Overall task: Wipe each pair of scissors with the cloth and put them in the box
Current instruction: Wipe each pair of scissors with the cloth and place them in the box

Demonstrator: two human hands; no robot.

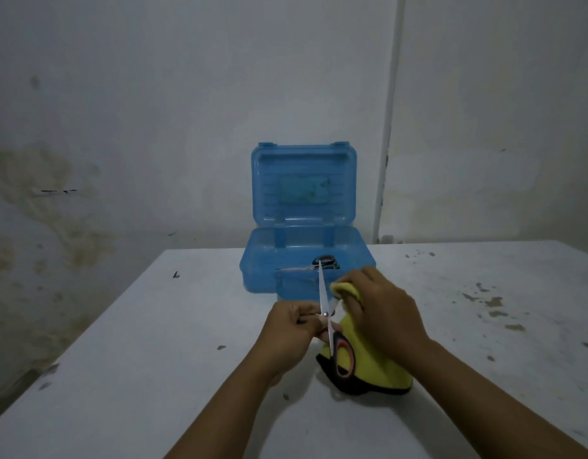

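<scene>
My left hand (287, 332) grips a pair of scissors (323, 293) near the pivot, blades pointing away toward the box, black-and-pink handles low near me. My right hand (382, 309) holds a yellow cloth (375, 362) with a dark edge, bunched beside the blades on their right. The cloth hangs down to the table. A blue plastic box (253, 263) stands open behind my hands, lid upright. Another pair of scissors (325, 262) with black-and-red handles lies inside it.
The white table (153, 342) is scuffed, with paint chips at the right. A stained wall rises behind the box, with a white pipe (387, 127) running down it at the right.
</scene>
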